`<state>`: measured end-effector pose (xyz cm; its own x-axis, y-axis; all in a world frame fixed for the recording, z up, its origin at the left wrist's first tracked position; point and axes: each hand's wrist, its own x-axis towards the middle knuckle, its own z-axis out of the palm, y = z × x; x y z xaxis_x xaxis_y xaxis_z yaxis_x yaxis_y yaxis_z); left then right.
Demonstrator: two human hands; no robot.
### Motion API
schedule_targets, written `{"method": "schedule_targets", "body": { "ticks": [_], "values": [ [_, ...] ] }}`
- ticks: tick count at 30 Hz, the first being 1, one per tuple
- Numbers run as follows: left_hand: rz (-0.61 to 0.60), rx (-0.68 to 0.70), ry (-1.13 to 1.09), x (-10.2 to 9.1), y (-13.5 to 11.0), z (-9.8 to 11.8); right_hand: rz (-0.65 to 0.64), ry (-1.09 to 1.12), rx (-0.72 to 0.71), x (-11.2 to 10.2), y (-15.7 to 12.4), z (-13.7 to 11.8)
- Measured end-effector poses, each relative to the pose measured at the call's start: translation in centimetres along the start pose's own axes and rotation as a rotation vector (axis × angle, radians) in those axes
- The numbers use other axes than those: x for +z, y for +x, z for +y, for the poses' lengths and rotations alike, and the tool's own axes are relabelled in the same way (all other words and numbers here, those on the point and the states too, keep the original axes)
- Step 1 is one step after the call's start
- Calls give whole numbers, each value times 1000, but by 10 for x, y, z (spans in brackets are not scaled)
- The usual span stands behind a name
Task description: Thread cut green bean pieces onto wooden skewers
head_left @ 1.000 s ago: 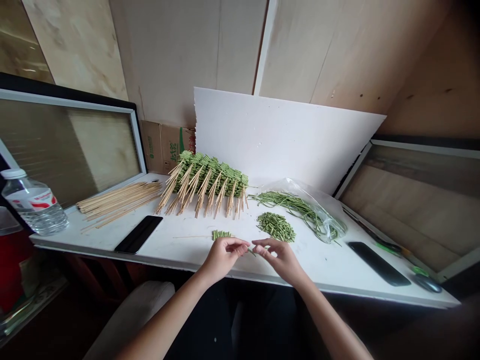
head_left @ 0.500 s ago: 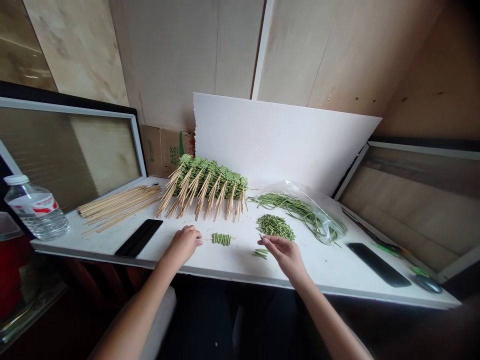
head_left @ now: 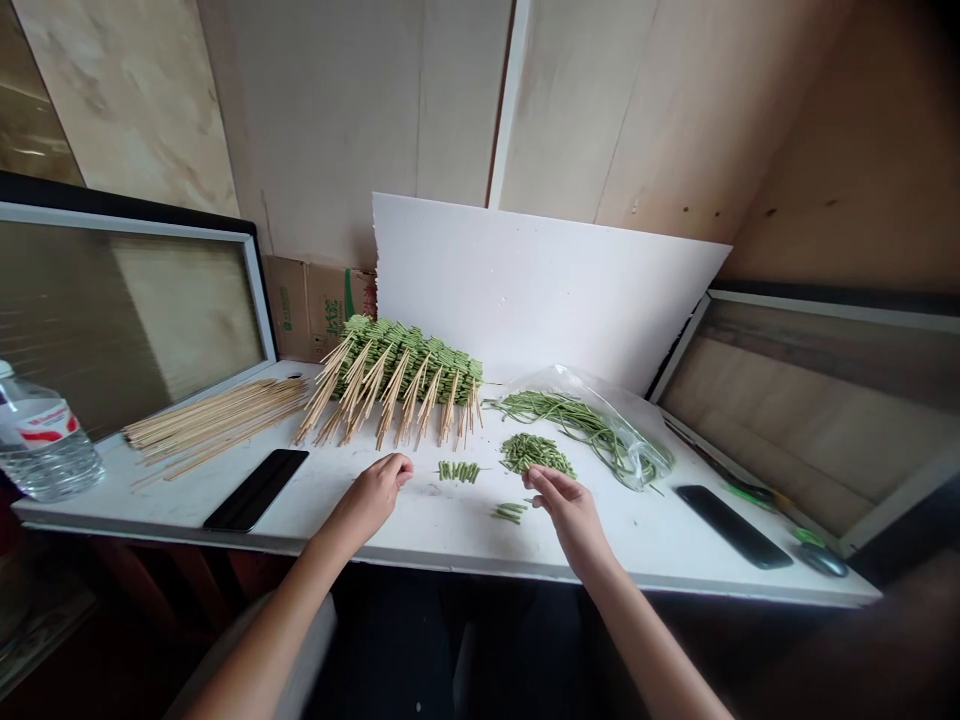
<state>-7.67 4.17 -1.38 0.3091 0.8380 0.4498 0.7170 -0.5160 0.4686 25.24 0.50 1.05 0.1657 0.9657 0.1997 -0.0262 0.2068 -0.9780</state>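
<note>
Several fingertips of the left hand (head_left: 375,490) press together, seemingly clamped on a thin skewer (head_left: 485,468); the right hand (head_left: 574,512) has thumb and forefinger nearly meeting, and I cannot tell whether they grip anything. Between the hands, slim green pieces (head_left: 459,471) sit crosswise on the skewer like rungs. Threading seems the step in hand; the next move calls for a piece squared to the tip. From that row, loose pieces (head_left: 510,513) lie at four o'clock, a matte heap (head_left: 538,452) at three, limp long stalks (head_left: 555,408) partly under crinkled clear plastic (head_left: 619,412) at two, a bristling stack of filled skewers (head_left: 420,360) at eleven, straight bare sticks (head_left: 217,415) at nine.
</note>
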Motion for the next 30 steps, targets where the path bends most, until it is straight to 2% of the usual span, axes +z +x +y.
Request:
{"method": "schedule_targets", "body": {
  "ticks": [5,10,17,25,30],
  "values": [
    [72,100,-167,-6,2,37,31,160,16,-3,2,-2],
    [69,118,-253,-8,0,57,-19,214,18,-1,-1,-15],
    [78,110,-277,-11,-2,71,-23,364,100,2,-8,-21],
    [95,119,-289,-13,-3,77,17,281,67,2,-11,-23],
    [89,122,-291,-13,-3,79,44,305,76,2,-12,-25]
  ]
}}
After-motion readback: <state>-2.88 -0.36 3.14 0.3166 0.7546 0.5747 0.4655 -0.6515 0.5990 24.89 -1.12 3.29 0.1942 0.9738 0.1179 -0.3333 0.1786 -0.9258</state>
